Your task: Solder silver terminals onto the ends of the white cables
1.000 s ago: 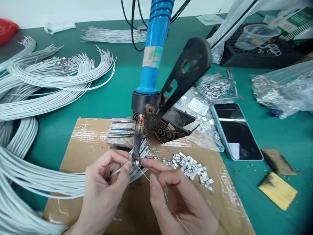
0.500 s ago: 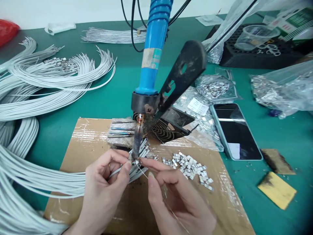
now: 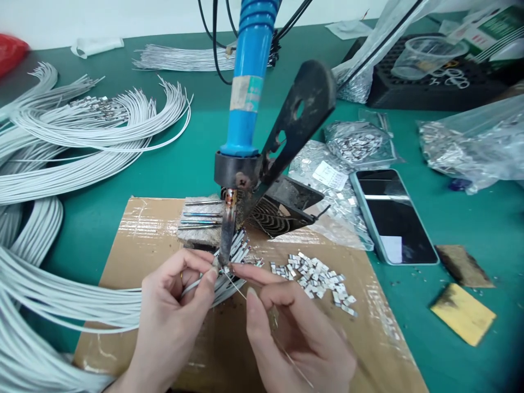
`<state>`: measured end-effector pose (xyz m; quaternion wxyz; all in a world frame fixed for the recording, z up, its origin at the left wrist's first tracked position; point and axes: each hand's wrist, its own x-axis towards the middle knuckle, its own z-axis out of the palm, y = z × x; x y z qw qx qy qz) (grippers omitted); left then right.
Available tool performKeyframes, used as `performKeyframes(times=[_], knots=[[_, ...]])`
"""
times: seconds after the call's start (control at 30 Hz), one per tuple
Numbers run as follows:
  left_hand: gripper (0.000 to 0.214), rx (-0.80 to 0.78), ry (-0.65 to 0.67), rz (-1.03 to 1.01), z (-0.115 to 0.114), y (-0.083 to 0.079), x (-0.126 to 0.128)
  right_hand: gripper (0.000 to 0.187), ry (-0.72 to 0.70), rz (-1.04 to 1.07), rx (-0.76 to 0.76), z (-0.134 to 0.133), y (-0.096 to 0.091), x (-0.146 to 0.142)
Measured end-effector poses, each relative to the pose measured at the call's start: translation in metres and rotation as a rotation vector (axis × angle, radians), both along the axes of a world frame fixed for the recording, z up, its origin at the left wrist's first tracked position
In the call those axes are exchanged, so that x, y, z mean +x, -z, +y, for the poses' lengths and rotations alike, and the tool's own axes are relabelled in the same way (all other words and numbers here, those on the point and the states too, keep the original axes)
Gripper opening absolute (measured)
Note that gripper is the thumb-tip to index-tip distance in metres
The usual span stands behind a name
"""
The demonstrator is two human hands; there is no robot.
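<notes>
My left hand (image 3: pixel 174 316) pinches the end of a white wire (image 3: pixel 196 284) between thumb and forefinger, holding it up to the tip of the soldering iron (image 3: pixel 245 103). The iron has a blue handle and sits fixed in a black stand (image 3: pixel 286 202), tip pointing down. My right hand (image 3: pixel 295 327) pinches a thin strand of solder wire (image 3: pixel 235 287) and a small metal terminal, which meet the iron's tip (image 3: pixel 225 256). Both hands rest over a cardboard sheet (image 3: pixel 139 234). A pile of small metal terminals (image 3: pixel 317 278) lies just right of my right hand.
Bundles of white wires (image 3: pixel 61 164) fill the left of the green table (image 3: pixel 196 158). A phone (image 3: pixel 391 215) lies at the right, beside plastic bags of metal parts (image 3: pixel 470 147). A yellow sponge (image 3: pixel 462 314) and a black tray with a clear cup (image 3: pixel 428 57) sit further right.
Both hands hold nearly the same pose at the iron's tip. The view has shifted slightly, so the iron appears a little further left.
</notes>
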<state>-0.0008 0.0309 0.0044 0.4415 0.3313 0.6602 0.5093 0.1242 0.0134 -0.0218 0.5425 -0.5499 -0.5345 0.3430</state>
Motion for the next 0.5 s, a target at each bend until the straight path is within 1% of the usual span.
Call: performKeyframes(times=[0.23, 0.37, 0.43, 0.5], knots=[[0.015, 0.008, 0.007, -0.031, 0.001, -0.002, 0.003, 0.022, -0.002, -0.004, 0.014, 0.001, 0.001, 0.000], [0.016, 0.011, 0.021, -0.021, 0.001, -0.001, 0.000, 0.022, -0.005, -0.004, 0.007, 0.001, 0.001, 0.001], [0.015, 0.003, 0.073, -0.014, 0.000, 0.002, -0.005, 0.022, -0.017, -0.008, 0.010, 0.001, 0.002, 0.002], [0.015, -0.011, 0.156, -0.006, 0.000, 0.007, -0.010, 0.017, -0.027, -0.030, 0.007, 0.002, 0.003, 0.004]])
